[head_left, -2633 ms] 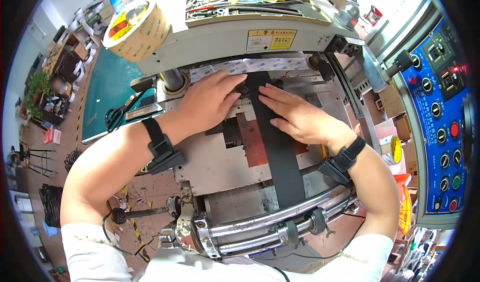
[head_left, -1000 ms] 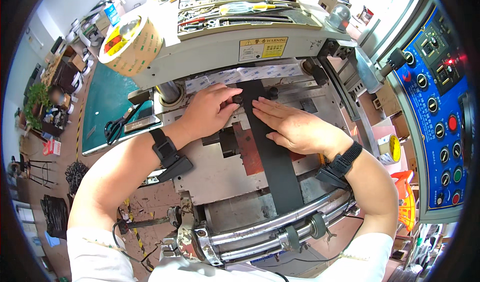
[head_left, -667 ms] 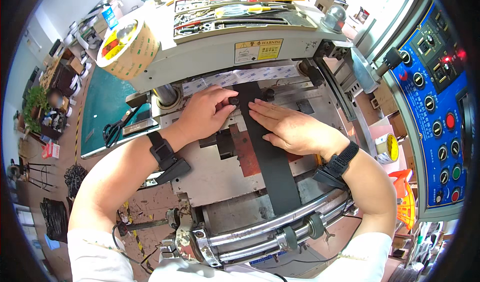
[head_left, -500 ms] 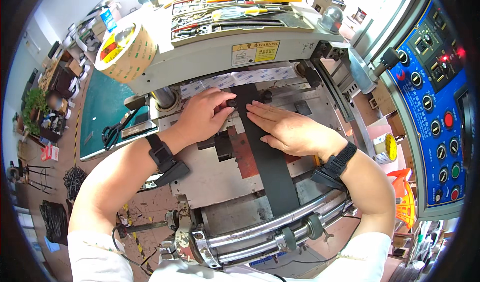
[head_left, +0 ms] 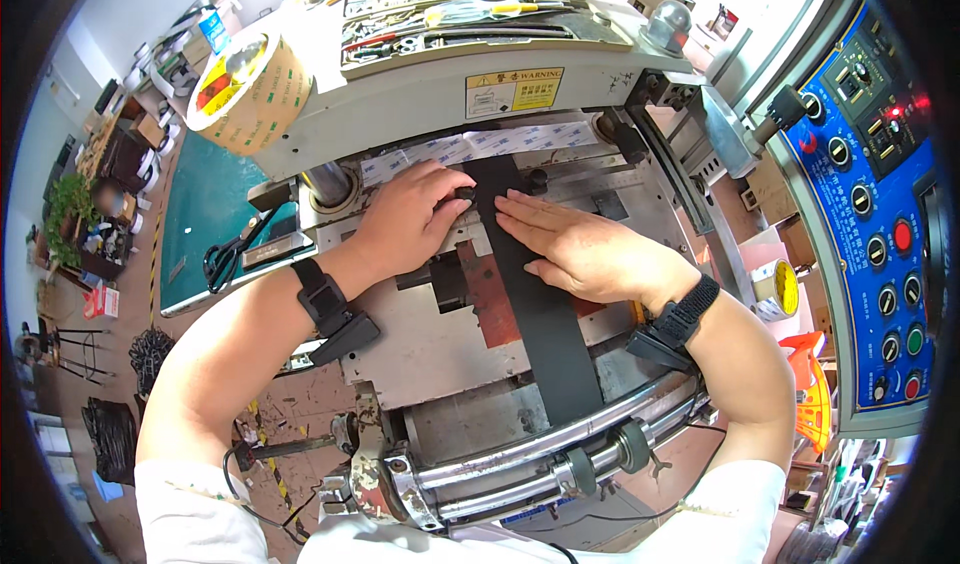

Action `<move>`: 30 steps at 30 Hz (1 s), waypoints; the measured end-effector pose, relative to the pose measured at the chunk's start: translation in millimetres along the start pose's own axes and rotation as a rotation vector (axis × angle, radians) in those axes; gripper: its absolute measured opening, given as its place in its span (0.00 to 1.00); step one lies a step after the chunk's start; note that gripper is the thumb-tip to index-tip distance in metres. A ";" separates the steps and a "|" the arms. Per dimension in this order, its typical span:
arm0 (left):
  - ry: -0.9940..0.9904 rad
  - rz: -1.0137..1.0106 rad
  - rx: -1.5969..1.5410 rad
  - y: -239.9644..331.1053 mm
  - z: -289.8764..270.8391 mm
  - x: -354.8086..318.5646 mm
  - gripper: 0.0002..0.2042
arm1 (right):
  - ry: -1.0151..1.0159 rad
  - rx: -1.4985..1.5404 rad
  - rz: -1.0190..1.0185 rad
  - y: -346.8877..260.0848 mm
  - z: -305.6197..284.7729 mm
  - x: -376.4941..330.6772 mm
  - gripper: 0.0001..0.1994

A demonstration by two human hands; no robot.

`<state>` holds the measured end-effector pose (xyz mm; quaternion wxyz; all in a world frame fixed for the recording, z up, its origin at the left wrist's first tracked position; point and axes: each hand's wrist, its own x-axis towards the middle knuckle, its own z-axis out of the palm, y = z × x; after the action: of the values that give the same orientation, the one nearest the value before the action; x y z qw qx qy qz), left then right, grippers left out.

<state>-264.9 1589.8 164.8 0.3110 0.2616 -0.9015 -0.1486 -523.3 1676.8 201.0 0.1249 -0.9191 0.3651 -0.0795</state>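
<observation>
A long black strip (head_left: 545, 334) runs from under the machine's crossbeam toward me, down to the chrome rollers (head_left: 540, 454). My right hand (head_left: 580, 249) lies on the strip's right side, fingers stretched out flat, fingertips near its upper part. At the strip's left edge, my left hand (head_left: 415, 209) has thumb and forefinger closed round a small black knob (head_left: 464, 194). A second black knob (head_left: 538, 179) stands to the right of the strip. Under the strip, a reddish-brown plate (head_left: 485, 294) shows on the metal bed (head_left: 440, 364). Each wrist wears a black strap with a small device.
Above the bed, the crossbeam (head_left: 400, 114) carries a tool tray (head_left: 480, 49) and a large tape roll (head_left: 250, 94). A blue control panel (head_left: 870, 204) stands at right. Black scissors (head_left: 235, 254) lie on the green mat (head_left: 200, 204) at left. White printed liner (head_left: 530, 139) lies beneath the beam.
My left fingers have shifted slightly over the knob, covering more of it. My right hand stays flat on the strip, and the whole view has moved a little.
</observation>
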 end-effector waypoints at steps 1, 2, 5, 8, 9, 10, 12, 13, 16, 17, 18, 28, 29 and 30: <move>-0.002 -0.004 -0.001 1.5 -0.8 -0.5 0.13 | -0.001 0.003 0.001 -0.1 0.2 0.0 0.31; -0.019 -0.040 -0.013 3.9 -2.2 -0.8 0.13 | -0.002 0.005 0.003 -0.1 0.5 0.1 0.31; -0.057 -0.120 -0.039 6.0 -2.0 -2.1 0.13 | 0.001 0.013 -0.003 0.6 0.5 1.3 0.31; 0.002 0.011 -0.007 -0.4 1.3 0.8 0.12 | -0.007 0.020 0.002 -0.5 -0.9 1.5 0.31; -0.002 0.005 -0.013 -1.5 2.5 0.1 0.12 | -0.011 0.015 0.004 -0.6 -2.0 1.7 0.31; -0.002 -0.001 -0.010 -2.5 3.5 -0.7 0.12 | -0.014 0.010 0.006 -1.1 -2.4 1.5 0.31; 0.002 -0.013 0.006 -3.9 3.6 -1.2 0.12 | -0.016 0.014 0.004 -0.2 -1.8 1.6 0.31; 0.000 -0.018 0.007 -4.4 4.0 -1.4 0.12 | -0.014 0.011 0.005 0.3 -1.4 1.5 0.31; 0.004 -0.007 0.007 -4.5 4.1 -1.5 0.12 | -0.019 0.008 0.004 1.6 -0.4 1.3 0.31; 0.004 -0.008 0.008 -4.2 3.4 -2.0 0.12 | -0.024 0.002 0.005 1.4 -0.7 1.5 0.31; 0.002 -0.016 -0.007 -3.7 2.7 -2.2 0.13 | -0.028 -0.004 0.007 0.8 -1.2 1.9 0.31; 0.010 -0.082 -0.073 -1.8 1.9 -2.4 0.14 | -0.025 -0.017 0.007 -0.4 -1.2 1.9 0.31; 0.011 -0.079 -0.072 -1.9 1.6 -1.9 0.14 | -0.024 -0.021 0.003 0.1 -0.9 2.0 0.31; 0.011 -0.067 -0.071 -2.6 1.4 -1.8 0.15 | -0.024 -0.026 -0.001 0.1 -1.3 1.9 0.31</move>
<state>-263.6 1588.9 161.8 0.3197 0.2811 -0.8848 -0.1894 -522.2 1675.2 202.3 0.1175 -0.9218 0.3639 -0.0639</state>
